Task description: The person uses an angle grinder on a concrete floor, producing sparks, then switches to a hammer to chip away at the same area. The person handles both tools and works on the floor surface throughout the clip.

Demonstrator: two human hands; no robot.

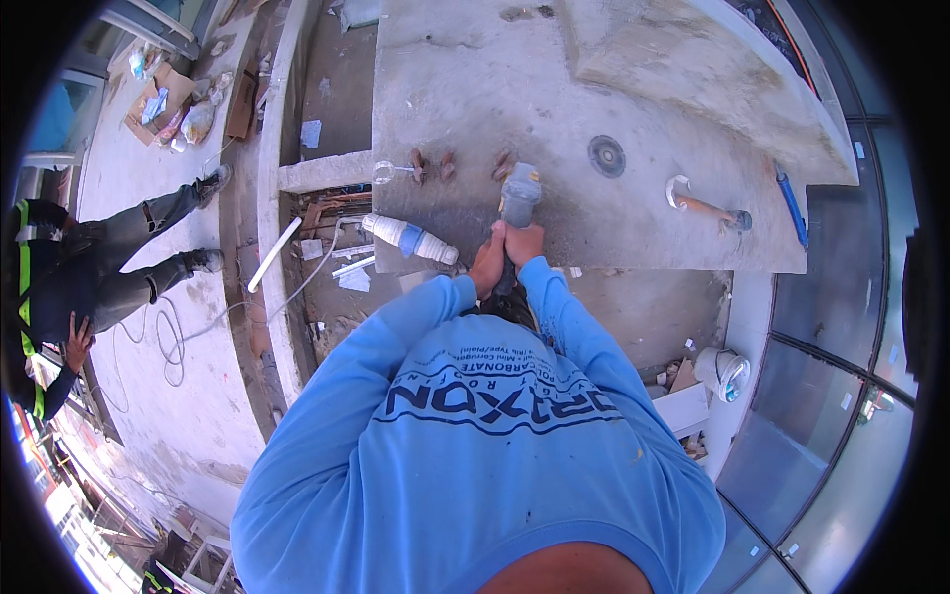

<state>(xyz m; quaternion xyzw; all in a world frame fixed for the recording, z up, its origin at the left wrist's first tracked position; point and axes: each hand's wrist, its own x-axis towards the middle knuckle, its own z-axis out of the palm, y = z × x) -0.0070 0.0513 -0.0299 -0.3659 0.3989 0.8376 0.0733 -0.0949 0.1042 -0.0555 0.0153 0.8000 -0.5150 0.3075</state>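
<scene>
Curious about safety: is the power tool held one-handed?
No, the left hand and the right hand both hold the power tool.

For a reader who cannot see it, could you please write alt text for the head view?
A person's left hand and right hand grip a grey power tool over a concrete slab. A dark disc and a blue-banded white roll lie nearby; another person in dark clothing is at far left.

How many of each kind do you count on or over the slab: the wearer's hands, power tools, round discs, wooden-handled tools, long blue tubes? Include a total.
Wearer's hands: 2 (left hand, right hand)
Power tool: 1
Round disc: 1
Wooden-handled tool: 1
Long blue tube: 1
Total: 6
</scene>
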